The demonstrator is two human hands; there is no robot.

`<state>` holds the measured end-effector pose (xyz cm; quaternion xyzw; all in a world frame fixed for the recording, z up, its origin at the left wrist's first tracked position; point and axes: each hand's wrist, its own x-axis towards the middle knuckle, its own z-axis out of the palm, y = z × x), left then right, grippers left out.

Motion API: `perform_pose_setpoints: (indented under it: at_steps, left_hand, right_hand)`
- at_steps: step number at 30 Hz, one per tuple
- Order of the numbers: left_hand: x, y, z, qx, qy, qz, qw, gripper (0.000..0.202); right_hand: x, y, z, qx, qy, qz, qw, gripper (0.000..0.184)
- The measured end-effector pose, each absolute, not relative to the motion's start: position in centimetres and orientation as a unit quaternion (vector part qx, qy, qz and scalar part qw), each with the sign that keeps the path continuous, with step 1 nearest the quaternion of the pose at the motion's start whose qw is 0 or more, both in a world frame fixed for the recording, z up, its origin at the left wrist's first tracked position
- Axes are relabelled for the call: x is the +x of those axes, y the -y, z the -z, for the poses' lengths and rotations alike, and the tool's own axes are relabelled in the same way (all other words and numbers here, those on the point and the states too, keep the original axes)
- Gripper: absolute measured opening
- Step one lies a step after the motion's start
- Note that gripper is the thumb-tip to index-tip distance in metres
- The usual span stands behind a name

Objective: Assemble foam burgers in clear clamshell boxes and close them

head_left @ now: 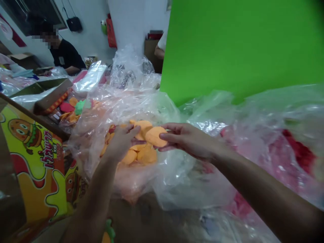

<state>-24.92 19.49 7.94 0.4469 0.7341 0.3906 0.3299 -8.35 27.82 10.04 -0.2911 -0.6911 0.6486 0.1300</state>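
My right hand (186,136) pinches a flat, round orange piece (155,135) between thumb and fingers, above an open clear plastic bag (162,104). My left hand (121,139) is closed on the edge of another flat orange piece (143,127), its thumb on top. The two pieces overlap in my view. Below both hands, several similar orange pieces (147,155) lie loose inside the bag.
A printed cardboard box (32,168) with a burger character stands at left. Behind it, an open box (54,94) sits near green and red pieces (80,106). Plastic bags with pink contents (273,165) lie right, before a green panel (240,44). A person (65,54) sits far left.
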Motion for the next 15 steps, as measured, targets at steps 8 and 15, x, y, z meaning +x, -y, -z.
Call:
perform_pose_setpoints:
  at_steps: [8,15]
  left_hand:
    - [-16.7,-11.5,-12.8,0.378,-0.524,-0.495,0.581,0.033]
    - [-10.0,-8.9,-12.6,0.354,-0.564,-0.462,0.586,0.026]
  right_hand:
    - [3.5,-19.0,-12.4,-0.284,0.540,-0.766,0.203,0.029]
    - [14.9,-14.2,-11.7,-0.490,0.519,-0.598,0.364,0.030]
